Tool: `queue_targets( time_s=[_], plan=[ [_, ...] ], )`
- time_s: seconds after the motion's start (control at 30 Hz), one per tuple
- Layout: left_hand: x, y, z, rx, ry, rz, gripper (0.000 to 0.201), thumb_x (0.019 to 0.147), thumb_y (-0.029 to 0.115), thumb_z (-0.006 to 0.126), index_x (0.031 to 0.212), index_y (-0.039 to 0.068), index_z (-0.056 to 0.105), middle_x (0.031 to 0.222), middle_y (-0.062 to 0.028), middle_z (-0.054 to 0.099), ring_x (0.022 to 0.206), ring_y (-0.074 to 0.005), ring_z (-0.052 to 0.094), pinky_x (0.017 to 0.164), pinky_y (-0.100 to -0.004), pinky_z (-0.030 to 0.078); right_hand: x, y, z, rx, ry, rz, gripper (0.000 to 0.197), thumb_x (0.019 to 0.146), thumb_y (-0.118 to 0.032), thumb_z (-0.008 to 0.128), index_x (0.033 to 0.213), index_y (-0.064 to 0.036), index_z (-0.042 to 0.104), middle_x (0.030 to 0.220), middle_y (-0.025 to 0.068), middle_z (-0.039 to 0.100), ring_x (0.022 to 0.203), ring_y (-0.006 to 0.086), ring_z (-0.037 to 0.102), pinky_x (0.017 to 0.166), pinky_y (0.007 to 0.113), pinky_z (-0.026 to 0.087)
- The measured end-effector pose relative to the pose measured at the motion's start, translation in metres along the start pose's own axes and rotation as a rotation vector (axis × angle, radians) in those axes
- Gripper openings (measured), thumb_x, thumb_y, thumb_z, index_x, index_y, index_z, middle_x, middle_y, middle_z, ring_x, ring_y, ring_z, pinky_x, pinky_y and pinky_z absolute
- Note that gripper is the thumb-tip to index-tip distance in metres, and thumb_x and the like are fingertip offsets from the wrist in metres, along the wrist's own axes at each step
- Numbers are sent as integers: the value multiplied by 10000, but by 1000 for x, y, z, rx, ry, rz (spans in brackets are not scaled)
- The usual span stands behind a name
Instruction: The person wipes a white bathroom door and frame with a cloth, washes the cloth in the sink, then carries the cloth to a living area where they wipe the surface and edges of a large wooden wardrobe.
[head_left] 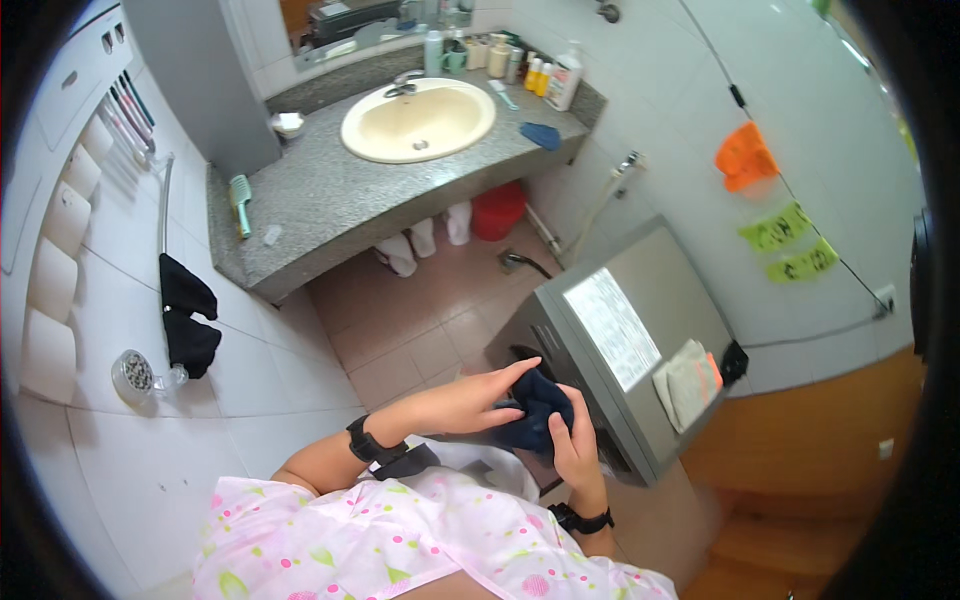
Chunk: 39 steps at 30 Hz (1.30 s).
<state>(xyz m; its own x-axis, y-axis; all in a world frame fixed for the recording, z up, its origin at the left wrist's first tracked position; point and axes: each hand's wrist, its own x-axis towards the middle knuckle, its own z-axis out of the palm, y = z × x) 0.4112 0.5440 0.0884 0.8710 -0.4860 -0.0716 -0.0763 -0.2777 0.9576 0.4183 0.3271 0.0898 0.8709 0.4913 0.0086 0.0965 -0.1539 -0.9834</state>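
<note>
Beside the grey machine (690,285), left hand (478,398) and right hand (577,445) both clasp a dark blue cloth (538,408).

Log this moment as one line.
left hand: holds navy cloth | right hand: holds same cloth | grey machine: pale cloth on top | basin: set in counter

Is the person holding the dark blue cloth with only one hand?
No, the left hand and the right hand both hold the cloth.
</note>
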Motion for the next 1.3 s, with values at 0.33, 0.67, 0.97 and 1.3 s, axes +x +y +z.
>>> queue_targets(
  time_s=[0.33, 0.67, 0.97, 1.3],
  plan=[
    [44, -31, -115, -177, 303, -239, 496, 830, 48, 638, 1285, 21, 443, 1067, -80, 584, 917, -142, 582, 826, -304, 482, 202, -13, 10, 279, -314, -142, 283, 927, -37, 409, 1203, 7, 455, 1250, 154, 525, 1128, 186, 511, 983, 309, 386],
    [63, -72, -211, -494, 452, -161, 377, 850, -10, 595, 1212, 5, 492, 1109, -35, 560, 1027, -125, 532, 931, -303, 443, 333, -12, 38, 303, -503, -214, 191, 833, 81, 530, 999, -12, 525, 1186, 124, 546, 1073, 191, 541, 923, 306, 426],
    [56, -72, -365, 103, 275, -151, 279, 797, 191, 681, 967, -22, 617, 846, -188, 615, 750, -264, 589, 715, -338, 470, 434, -44, 77, 19, -359, -264, 205, 667, 81, 695, 788, -26, 569, 960, 107, 614, 907, 216, 595, 810, 313, 464],
    [47, -61, -484, -13, 677, -141, 182, 842, 99, 661, 984, -1, 606, 838, -54, 611, 767, -111, 544, 704, -261, 444, 563, -52, 92, 117, -74, -247, 611, 576, 21, 828, 1088, -48, 500, 977, 21, 471, 827, 108, 464, 767, 235, 404]
  ],
)
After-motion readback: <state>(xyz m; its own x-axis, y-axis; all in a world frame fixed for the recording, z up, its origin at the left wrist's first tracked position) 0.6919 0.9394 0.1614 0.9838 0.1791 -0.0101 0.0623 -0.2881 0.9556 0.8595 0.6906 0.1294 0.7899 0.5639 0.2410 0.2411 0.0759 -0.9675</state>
